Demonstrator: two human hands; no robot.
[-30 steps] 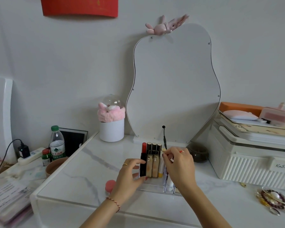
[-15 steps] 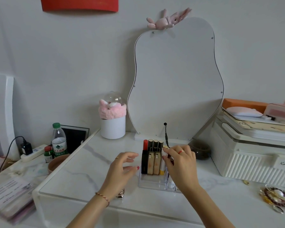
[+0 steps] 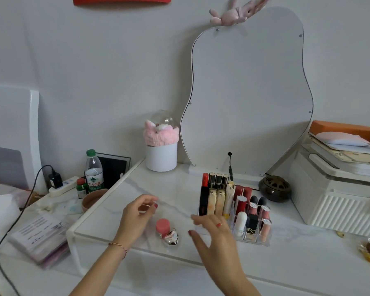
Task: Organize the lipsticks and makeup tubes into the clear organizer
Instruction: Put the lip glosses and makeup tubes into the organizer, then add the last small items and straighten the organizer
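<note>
The clear organizer [image 3: 254,241] stands on the white marble table, right of centre, filled with upright lipsticks and makeup tubes [image 3: 217,197]. A tall red-capped black tube [image 3: 204,194] stands at its back left corner. Left of the organizer a small pink-capped jar [image 3: 162,225] and a shiny silver heart-shaped case [image 3: 171,239] lie on the table. My left hand [image 3: 137,216] hovers just left of the pink jar with loosely curled fingers, holding nothing. My right hand [image 3: 214,233] hangs with spread fingers between the silver case and the organizer, empty.
A wavy mirror [image 3: 246,92] leans on the wall behind. A white pot with a pink headband [image 3: 161,153] sits back left, a dark round burner [image 3: 275,189] back right, a white ribbed box [image 3: 338,201] far right. A water bottle [image 3: 93,171] and papers [image 3: 39,238] lie left.
Both hands have drawn back from the organizer toward me and leftward. The pink jar and silver case, hidden under the left hand before, now show.
</note>
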